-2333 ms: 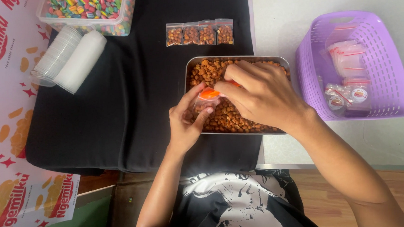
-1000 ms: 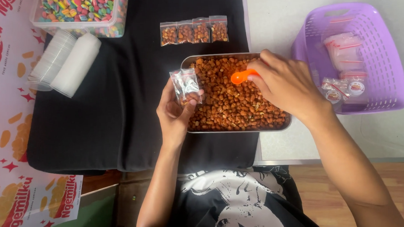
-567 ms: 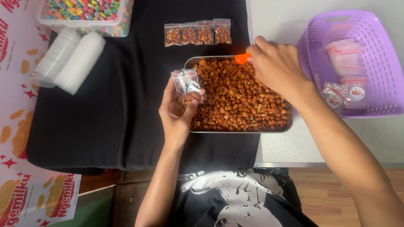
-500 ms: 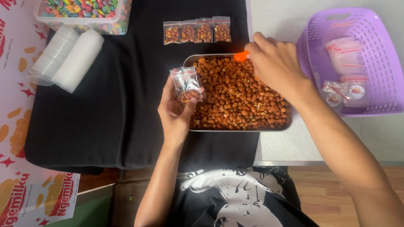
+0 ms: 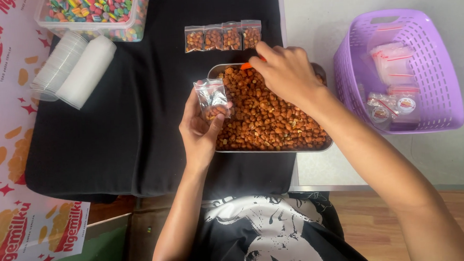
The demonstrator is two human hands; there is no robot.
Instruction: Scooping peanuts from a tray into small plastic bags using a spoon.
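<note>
From the head camera, looking down: the left hand (image 5: 199, 127) pinches a small clear plastic zip bag (image 5: 213, 98), partly filled with nuts, at the left rim of the rectangular metal tray of brown coated nuts (image 5: 274, 146). The right hand (image 5: 287, 73) curls its fingers around a small orange plastic scoop (image 5: 246, 65) at the tray's far edge. Four filled little bags (image 5: 222, 37) lie just beyond on the black cloth-covered surface (image 5: 112, 130).

Risk, I'd say: the bag mouth is narrow, so a tilted scoop could scatter nuts onto the cloth. Open room lies left; the purple slotted plastic basket (image 5: 432, 121) crowds the right.
</note>
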